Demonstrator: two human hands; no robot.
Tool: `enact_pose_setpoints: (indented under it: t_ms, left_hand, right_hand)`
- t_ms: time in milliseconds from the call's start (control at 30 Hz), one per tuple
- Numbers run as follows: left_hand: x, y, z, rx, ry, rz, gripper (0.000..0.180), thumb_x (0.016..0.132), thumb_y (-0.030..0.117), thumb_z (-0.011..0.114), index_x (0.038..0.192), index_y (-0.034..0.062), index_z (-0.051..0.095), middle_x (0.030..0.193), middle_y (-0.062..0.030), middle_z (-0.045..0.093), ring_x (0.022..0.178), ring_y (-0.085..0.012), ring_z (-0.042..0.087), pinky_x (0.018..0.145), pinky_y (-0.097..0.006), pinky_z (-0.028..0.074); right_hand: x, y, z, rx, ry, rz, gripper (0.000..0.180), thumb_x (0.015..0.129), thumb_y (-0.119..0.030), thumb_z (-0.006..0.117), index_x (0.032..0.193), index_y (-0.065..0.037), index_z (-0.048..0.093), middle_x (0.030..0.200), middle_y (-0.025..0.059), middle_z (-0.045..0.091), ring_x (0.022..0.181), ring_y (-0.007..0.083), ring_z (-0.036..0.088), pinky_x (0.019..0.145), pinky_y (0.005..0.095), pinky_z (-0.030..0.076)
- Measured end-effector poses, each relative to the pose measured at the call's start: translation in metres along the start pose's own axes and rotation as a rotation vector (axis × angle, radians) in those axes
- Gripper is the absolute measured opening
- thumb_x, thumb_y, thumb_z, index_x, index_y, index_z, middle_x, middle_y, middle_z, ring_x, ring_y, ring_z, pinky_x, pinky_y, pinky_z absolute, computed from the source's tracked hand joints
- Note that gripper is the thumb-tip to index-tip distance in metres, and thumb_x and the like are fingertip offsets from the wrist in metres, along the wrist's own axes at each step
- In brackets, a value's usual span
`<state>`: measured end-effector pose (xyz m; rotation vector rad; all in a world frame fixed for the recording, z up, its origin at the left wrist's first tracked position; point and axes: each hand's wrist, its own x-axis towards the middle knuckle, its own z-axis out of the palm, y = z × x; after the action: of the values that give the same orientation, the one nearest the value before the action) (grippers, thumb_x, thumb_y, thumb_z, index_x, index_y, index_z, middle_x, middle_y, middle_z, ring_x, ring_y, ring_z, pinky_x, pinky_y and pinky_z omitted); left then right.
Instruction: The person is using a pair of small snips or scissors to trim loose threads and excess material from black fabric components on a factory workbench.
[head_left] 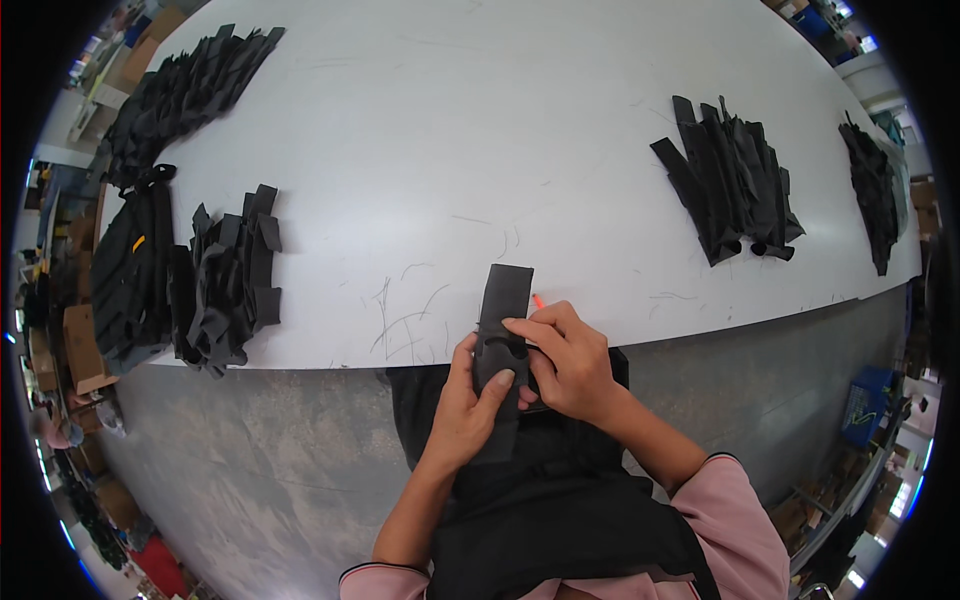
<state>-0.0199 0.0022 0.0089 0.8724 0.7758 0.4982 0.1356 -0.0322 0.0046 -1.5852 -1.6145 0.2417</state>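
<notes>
A black fabric strip (507,292), with a folded or looped part lower down, is held upright at the near edge of the table. My left hand (468,408) is closed round its lower part, thumb pressed on the front. My right hand (570,362) pinches the strip's right side, its index fingertip on the fabric just above the fold. A thin red-orange tip (539,300) shows just above my right hand; what it belongs to is hidden.
On the white table (450,130) lie a bundle of black strips (735,185) at right, another bundle (230,270) at left, a heap (185,95) at far left, a black bag (135,265) and a dark pile (872,190) by the right edge. A blue crate (866,407) stands at right.
</notes>
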Motion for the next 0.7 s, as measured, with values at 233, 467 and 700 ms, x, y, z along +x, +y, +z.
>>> enact_pose_setpoints:
  t_ms: [233,467,700]
  left_hand:
    - [-0.0035,0.0033,0.0031,0.041,0.022,0.002,0.048,0.093,0.006,0.048,0.134,-0.0045,0.026,0.106,-0.0137,0.056,0.082,-0.0174,0.063,0.072,-0.028,0.053]
    - [-0.003,0.0015,0.0026,0.003,0.019,0.021,0.049,0.093,0.002,0.047,0.136,-0.0033,0.026,0.109,-0.0137,0.055,0.084,-0.0183,0.062,0.073,-0.029,0.053]
    - [-0.0052,-0.0001,-0.0007,-0.043,0.001,-0.008,0.051,0.093,0.002,0.047,0.138,-0.0031,0.024,0.11,-0.0139,0.055,0.085,-0.0185,0.062,0.074,-0.029,0.053]
  right_hand:
    - [-0.0043,0.0013,0.0035,-0.07,0.025,-0.053,0.039,0.061,0.0,0.063,0.1,-0.003,0.065,0.073,0.0051,0.054,0.054,0.0176,0.054,0.046,0.0286,0.044]
    - [-0.0044,0.0026,0.006,-0.14,0.07,-0.128,0.042,0.058,-0.002,0.062,0.1,-0.003,0.065,0.072,0.0041,0.053,0.055,0.0173,0.053,0.047,0.0289,0.043]
    - [-0.0025,0.0017,0.0027,-0.131,0.067,-0.154,0.04,0.061,-0.006,0.063,0.101,-0.002,0.064,0.074,0.0049,0.053,0.057,0.0186,0.054,0.05,0.0286,0.046]
